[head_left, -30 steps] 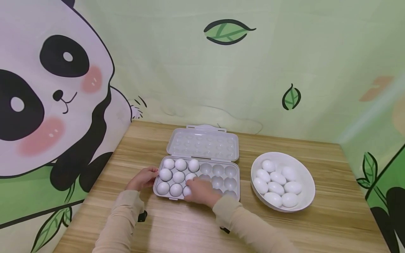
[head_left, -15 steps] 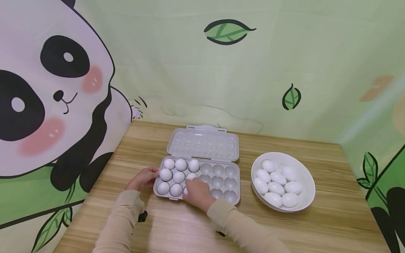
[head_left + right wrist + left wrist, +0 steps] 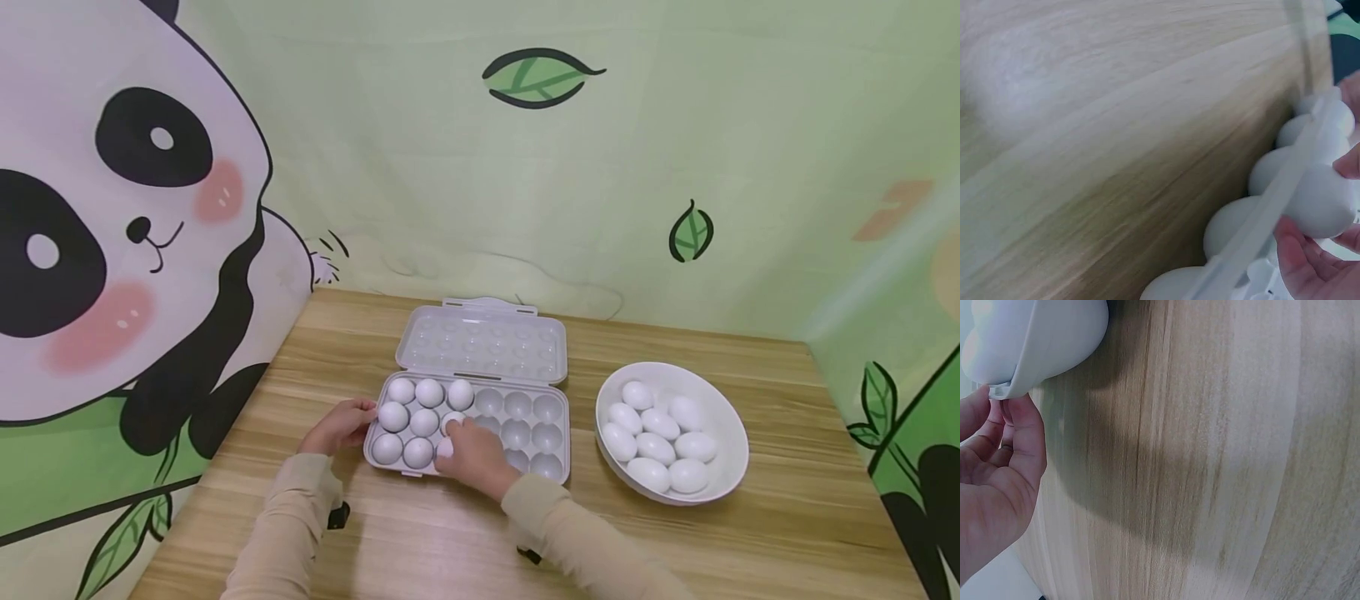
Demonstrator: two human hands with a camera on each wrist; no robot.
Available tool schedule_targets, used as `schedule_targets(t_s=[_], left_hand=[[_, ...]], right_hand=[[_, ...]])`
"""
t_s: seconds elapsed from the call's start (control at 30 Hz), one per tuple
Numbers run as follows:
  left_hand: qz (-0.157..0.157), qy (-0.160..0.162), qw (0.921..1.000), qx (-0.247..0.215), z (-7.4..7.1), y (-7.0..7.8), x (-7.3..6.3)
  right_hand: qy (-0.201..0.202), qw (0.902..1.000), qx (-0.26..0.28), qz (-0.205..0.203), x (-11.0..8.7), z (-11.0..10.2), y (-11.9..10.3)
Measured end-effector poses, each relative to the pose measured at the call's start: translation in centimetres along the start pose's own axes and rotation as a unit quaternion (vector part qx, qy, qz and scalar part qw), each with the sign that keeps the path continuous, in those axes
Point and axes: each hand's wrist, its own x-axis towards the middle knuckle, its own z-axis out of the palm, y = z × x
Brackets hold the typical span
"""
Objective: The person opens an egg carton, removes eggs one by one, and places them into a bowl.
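Observation:
A pale grey plastic egg tray lies on the table with its lid folded back behind it. White eggs fill cups on its left half; the right-hand cups are bare. My left hand pinches the tray's left rim between thumb and fingers, as the left wrist view also shows at the tray edge. Over the front row, my right hand holds an egg by its sides, at the third cup from the left. In the head view my fingers partly hide that egg.
A white bowl with several more eggs stands to the right of the tray. Behind the wooden table hangs a green cloth backdrop with a panda print and leaves.
My right hand shifts slightly left, then back right, staying at the front-row egg. The left hand keeps its grip on the tray rim.

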Motion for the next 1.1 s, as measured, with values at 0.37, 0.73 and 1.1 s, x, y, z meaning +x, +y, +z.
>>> schedule_targets(t_s=[0.37,0.73,1.1], left_hand=[[-0.038,0.065,0.9966,0.035,9.7,13.3,-12.3],[-0.007,0.033,0.9994,0.004,5.3,7.3,-7.0],[-0.025,0.049,0.9984,0.012,7.9,10.8,-10.1]], right_hand=[[-0.072,0.9172,0.377,0.107,0.6,-2.7,1.4],[-0.150,0.7981,0.562,0.157,1.1,-6.9,3.0],[-0.198,0.7944,0.561,0.120,1.0,-13.3,6.9]])
